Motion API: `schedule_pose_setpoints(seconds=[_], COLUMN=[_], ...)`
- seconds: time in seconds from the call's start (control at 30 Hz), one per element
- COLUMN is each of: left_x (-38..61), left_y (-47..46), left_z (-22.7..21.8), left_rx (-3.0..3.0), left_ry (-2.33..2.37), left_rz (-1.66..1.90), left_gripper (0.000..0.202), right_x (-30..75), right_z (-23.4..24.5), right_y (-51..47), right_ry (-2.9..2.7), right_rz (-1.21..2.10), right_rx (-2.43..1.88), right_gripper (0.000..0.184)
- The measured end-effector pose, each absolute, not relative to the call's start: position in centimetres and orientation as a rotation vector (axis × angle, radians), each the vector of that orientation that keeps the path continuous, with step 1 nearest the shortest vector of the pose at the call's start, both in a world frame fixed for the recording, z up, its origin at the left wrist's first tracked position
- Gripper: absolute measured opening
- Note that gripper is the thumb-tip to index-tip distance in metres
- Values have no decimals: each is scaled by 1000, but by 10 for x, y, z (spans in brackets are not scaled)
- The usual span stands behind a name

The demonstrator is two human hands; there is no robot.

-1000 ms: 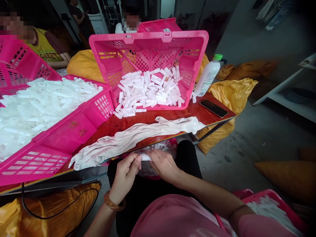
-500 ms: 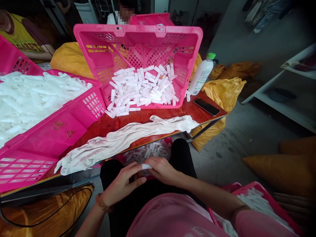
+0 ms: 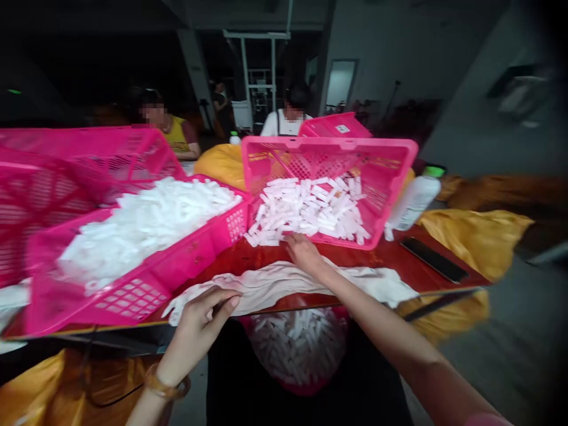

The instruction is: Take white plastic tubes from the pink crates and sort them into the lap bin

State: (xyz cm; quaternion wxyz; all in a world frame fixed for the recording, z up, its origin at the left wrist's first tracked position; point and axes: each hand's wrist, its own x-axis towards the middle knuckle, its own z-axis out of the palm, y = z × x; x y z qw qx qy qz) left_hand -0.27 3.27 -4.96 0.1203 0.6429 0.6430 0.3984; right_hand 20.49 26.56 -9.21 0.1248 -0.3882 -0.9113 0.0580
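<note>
My right hand (image 3: pixel 304 253) reaches over the cloth to the front edge of a tilted pink crate (image 3: pixel 328 143). Its fingertips are at the nearest of the short white plastic tubes (image 3: pixel 310 207) heaped there; blur hides whether they grip one. My left hand (image 3: pixel 202 319), with a bracelet at the wrist, hovers above the left part of a crumpled white cloth (image 3: pixel 261 287). Its fingers are loosely curled, the thumb apart from them, and nothing shows between them. Below the table edge, between my knees, a round pink basket (image 3: pixel 306 389) holds many similar tubes.
A long pink crate (image 3: pixel 195 260) full of white tubes stands on the left of the red table (image 3: pixel 248 255). To the right are a bottle (image 3: pixel 415 201) and a phone (image 3: pixel 433 259). Yellow sacks (image 3: pixel 474 236) lie beyond. Two people sit across the table.
My view has lifted and turned left. Both hands were together over my lap on a white tube; now they are apart, the right stretched forward to the heap. The tube is no longer seen between them.
</note>
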Motion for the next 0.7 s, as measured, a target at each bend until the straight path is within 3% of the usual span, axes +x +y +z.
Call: schedule_pose_setpoints(seconds=[0.2,0.27,0.37,0.43,0.57,0.7], left_x=[-110,-148,-181,-187,-186,-162], left_y=[43,61,97,115,121,95], left_z=[29,49,56,51,47,54], left_rx=[1799,1861,1897,1904,1908,1846], left_ry=[2480,2675,2558,2449,2391,2631], left_rz=[1265,914,484,419,359,730], left_gripper=[26,23,16,11,14,36], right_x=[163,174,203,230,283,302], right_z=[-113,-118,-110,-99,-83,-86], right_y=[293,289,279,268,229,176], right_ry=[-2663,-2662,-2660,-2600,-2081,-1447], right_rz=[65,84,144,358,1092,1647], right_rx=[-1238,-1255,-1250,-1109,-853,-843], right_gripper=[35,32,35,35,33,29])
